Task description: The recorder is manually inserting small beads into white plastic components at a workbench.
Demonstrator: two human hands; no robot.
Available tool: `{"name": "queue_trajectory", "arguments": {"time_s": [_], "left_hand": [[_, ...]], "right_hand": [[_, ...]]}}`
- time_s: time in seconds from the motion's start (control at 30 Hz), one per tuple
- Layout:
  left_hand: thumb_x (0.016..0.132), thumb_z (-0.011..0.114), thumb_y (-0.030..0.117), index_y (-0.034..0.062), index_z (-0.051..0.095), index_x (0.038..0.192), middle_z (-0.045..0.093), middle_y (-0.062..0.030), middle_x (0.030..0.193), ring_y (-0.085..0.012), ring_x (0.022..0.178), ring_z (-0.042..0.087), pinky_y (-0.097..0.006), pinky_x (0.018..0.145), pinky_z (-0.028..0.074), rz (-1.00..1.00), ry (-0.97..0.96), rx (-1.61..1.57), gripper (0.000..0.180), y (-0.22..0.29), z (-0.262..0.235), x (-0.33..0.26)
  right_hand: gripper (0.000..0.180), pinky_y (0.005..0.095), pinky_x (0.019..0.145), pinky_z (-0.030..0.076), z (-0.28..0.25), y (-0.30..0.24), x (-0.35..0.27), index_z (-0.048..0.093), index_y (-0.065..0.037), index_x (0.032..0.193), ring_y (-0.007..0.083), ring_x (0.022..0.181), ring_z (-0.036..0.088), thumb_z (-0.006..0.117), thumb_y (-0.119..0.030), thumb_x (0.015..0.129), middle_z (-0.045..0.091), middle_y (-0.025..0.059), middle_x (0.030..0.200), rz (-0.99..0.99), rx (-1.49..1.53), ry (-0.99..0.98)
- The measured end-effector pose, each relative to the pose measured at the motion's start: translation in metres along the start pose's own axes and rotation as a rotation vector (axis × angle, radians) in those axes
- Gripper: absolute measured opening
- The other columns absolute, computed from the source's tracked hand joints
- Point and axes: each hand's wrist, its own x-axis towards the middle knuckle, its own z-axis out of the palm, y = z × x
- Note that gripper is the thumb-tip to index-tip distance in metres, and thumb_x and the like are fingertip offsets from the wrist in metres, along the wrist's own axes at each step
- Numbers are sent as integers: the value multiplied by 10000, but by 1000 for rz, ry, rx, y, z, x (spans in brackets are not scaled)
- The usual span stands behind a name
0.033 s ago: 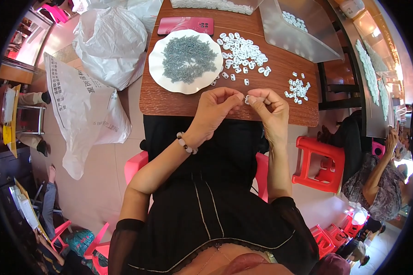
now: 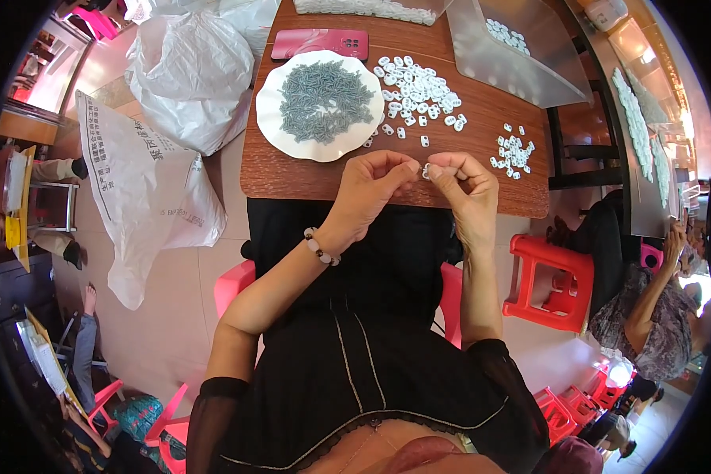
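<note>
Over the table's near edge, my left hand (image 2: pixel 374 192) and my right hand (image 2: pixel 470 193) meet with their fingertips almost touching. A small white plastic piece (image 2: pixel 426 171) is pinched between the thumb and forefinger of the right hand. The left thumb and forefinger are pressed together beside it; whatever they hold is too small to make out. Left of the hands, a white scalloped plate (image 2: pixel 269 126) bears a heap of thin grey screw-like pieces (image 2: pixel 324 99). Beyond the fingers lies a spread of white two-holed plastic pieces (image 2: pixel 419 85).
A smaller white pile (image 2: pixel 514 156) lies on the brown table (image 2: pixel 482 118) at right. Behind are a pink phone (image 2: pixel 321 45) and a translucent bin (image 2: pixel 513 67). White sacks (image 2: pixel 186 79) stand on the left floor, a red stool (image 2: pixel 549 276) on the right. Other people sit around.
</note>
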Motion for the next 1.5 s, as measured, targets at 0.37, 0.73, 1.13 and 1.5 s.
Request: {"name": "queue_trajectory", "arguments": {"time_s": [0.37, 0.73, 1.13, 1.5], "left_hand": [[897, 675, 197, 29, 676, 969, 676, -13, 846, -55, 735, 585, -192, 684, 463, 3, -1, 26, 183, -2, -3, -1], [871, 684, 115, -21, 690, 895, 663, -9, 769, -23, 686, 558, -165, 598, 429, 114, 61, 125, 138, -4, 3, -1], [883, 690, 178, -12, 668, 961, 677, -44, 821, -72, 715, 606, -199, 676, 492, -1, 49, -71, 207, -7, 1, -3], [893, 682, 193, 20, 673, 963, 676, -21, 835, -63, 723, 593, -202, 701, 480, 2, 35, -77, 188, -11, 2, -2]], "right_hand": [[81, 174, 635, 409, 2, -3, -4, 674, -1, 929, 10, 688, 520, 688, -33, 855, 635, -36, 764, -81, -192, 0], [84, 183, 623, 418, 2, 5, -5, 678, 5, 918, 20, 677, 522, 690, -21, 838, 613, -27, 732, -130, -294, 20], [198, 192, 711, 442, 0, 3, -4, 651, 16, 1082, 31, 765, 569, 636, -94, 918, 663, -1, 826, -20, -75, -27], [135, 160, 576, 374, -5, 16, -9, 671, 0, 876, -4, 621, 473, 639, -122, 924, 627, -39, 716, -8, -152, -57]]}}
